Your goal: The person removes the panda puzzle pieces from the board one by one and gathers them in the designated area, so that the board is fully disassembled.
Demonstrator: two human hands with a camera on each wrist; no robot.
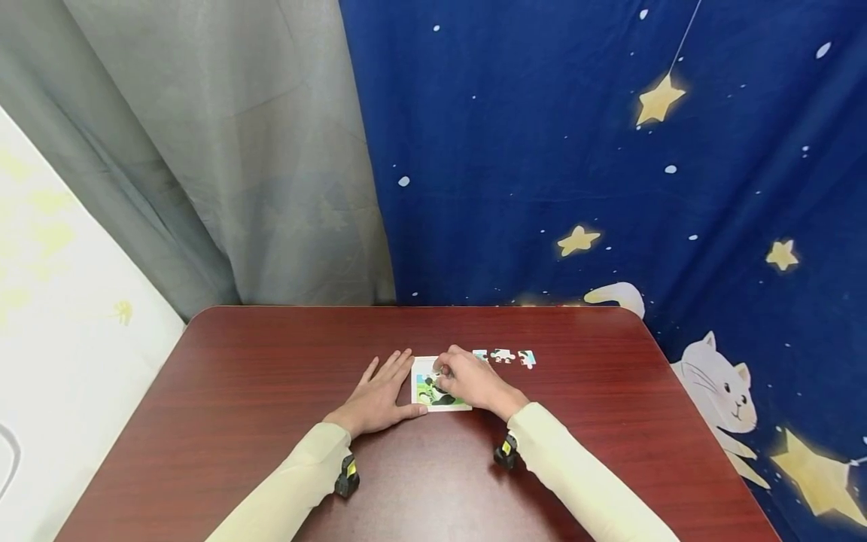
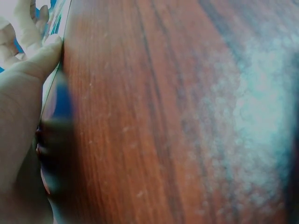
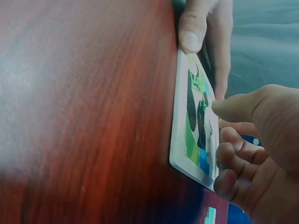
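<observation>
A small jigsaw with a white border (image 1: 443,409) and a black, white and green picture lies on the table. My left hand (image 1: 381,399) rests flat at its left side, fingers straight, the thumb on the near left corner. Over the upper part of the picture is my right hand (image 1: 477,382), its fingers bent. The right wrist view has the right thumb and curled fingers (image 3: 226,181) at the far side of the jigsaw (image 3: 178,133); whether a piece is between them cannot be told. In the left wrist view, the left thumb (image 2: 49,53) touches the border.
Loose jigsaw pieces lie right of the jigsaw: one (image 1: 480,354) close to the right hand, another (image 1: 503,355) beyond it, and a third (image 1: 527,359) farthest right. Behind the dark red table (image 1: 271,339) hang a grey curtain (image 1: 291,188) and a blue curtain (image 1: 488,188) with stars.
</observation>
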